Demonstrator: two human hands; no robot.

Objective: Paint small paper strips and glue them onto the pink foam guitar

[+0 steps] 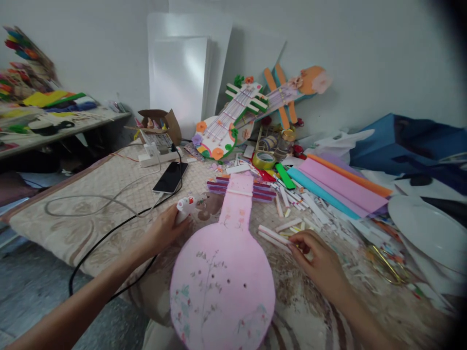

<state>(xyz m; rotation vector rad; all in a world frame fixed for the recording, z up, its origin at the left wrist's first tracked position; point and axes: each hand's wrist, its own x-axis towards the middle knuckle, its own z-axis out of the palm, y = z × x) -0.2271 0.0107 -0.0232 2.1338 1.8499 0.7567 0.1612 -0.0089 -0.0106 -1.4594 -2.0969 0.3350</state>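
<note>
Head view: left grip clasps glue gun; right grip pinches paper strip beside pink guitar.

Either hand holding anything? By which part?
Left hand grips a small white glue gun around its handle. Right hand pinches the end of a pale pink strip with its fingertips, beside the pink guitar cutout.

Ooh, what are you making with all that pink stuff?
A person sits at a cluttered craft table with a pink guitar-shaped cutout lying flat in front of them. The left hand has its grip closed on a small white glue gun, just left of the cutout's neck. The right hand pinches a pale pink strip beside it. A finished, decorated guitar model leans against the wall behind.
</note>
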